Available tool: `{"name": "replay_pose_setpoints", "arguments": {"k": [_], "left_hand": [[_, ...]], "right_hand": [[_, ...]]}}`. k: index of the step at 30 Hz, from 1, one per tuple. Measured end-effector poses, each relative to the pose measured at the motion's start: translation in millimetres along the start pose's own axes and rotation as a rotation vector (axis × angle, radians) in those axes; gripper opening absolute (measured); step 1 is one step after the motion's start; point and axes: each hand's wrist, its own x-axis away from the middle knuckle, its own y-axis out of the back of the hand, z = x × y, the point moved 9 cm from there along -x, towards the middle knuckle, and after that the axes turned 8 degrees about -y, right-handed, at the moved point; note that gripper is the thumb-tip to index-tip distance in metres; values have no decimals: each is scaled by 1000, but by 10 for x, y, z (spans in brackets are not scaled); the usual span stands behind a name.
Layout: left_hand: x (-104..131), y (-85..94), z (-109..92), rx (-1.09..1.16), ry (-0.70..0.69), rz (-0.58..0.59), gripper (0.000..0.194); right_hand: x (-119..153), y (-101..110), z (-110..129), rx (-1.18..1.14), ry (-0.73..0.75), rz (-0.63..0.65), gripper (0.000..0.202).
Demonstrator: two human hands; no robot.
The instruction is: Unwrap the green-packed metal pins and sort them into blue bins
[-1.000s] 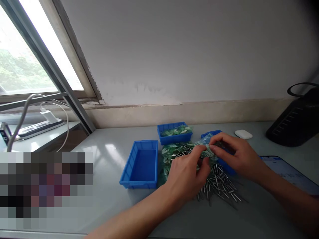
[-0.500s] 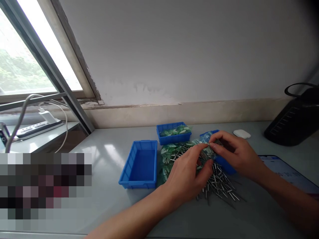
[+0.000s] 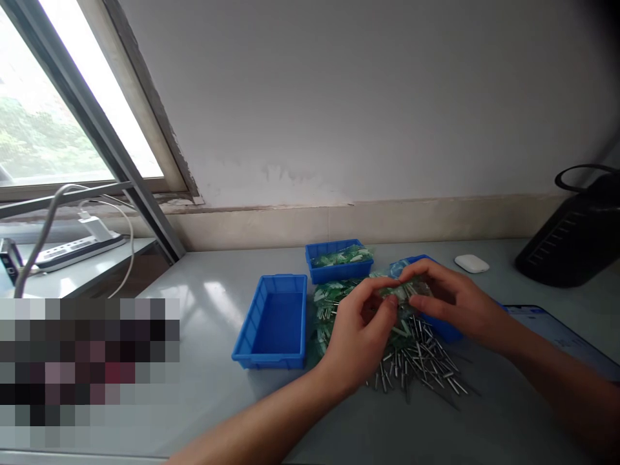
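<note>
My left hand (image 3: 361,326) and my right hand (image 3: 448,297) meet over a pile on the grey table, fingertips almost touching. Between them is a small clear packet (image 3: 405,294), pinched by the fingers of both. Green-tinted plastic packets (image 3: 322,323) lie under and left of my left hand. Below the hands, loose thin metal rods (image 3: 426,355) spread toward the table's front. A blue bin (image 3: 443,328) is partly hidden behind my right hand, with bluish clear plastic at its back end.
An empty blue bin (image 3: 278,323) stands left of the pile. Behind the pile, another blue bin (image 3: 339,274) holds green packets. A white case (image 3: 471,263), a phone (image 3: 557,332) and a black bottle (image 3: 566,239) are at the right. A power strip (image 3: 80,250) sits far left.
The thumb and fingers of my left hand have closed in toward the packet, and my right thumb has shifted lower. More of the rods show beneath my hands. The view has moved slightly.
</note>
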Motion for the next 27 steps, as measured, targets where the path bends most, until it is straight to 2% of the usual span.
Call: {"name": "replay_pose_setpoints", "arguments": {"k": [6, 18, 27], "left_hand": [[-5, 57, -45, 54, 15, -66, 17], [-10, 102, -16, 102, 48, -135, 11], [-5, 122, -46, 67, -13, -133, 13]], "right_hand": [[-10, -63, -46, -34, 18, 71, 32], [21, -43, -24, 137, -14, -15, 32], [31, -52, -20, 54, -18, 1, 33]]}}
